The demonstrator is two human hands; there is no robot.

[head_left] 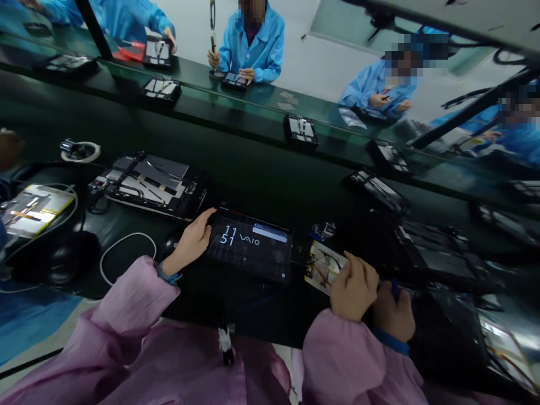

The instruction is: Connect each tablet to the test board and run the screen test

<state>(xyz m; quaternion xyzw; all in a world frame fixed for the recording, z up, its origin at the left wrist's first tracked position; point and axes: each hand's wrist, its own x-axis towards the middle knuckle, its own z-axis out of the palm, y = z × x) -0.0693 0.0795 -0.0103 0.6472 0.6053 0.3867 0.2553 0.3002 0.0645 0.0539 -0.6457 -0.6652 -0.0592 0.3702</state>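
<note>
A dark tablet (253,247) lies in front of me on the black mat, its screen lit with "11 51" and a VAIO logo. My left hand (192,242) rests on the tablet's left edge, fingers stretched along it. My right hand (352,284) is curled closed at the lower corner of a small opened board with coloured wires (321,263), just right of the tablet. A short blue item (395,289) shows beside the hand. What the fingers hold is hidden. Both my sleeves are pink.
An opened tablet chassis (152,185) lies behind the lit tablet, and a yellow-edged panel (31,209) at far left. White cable (126,242) loops on the mat. More opened units (439,247) sit at right. Several people in blue coats (253,45) work across the green conveyor (253,112).
</note>
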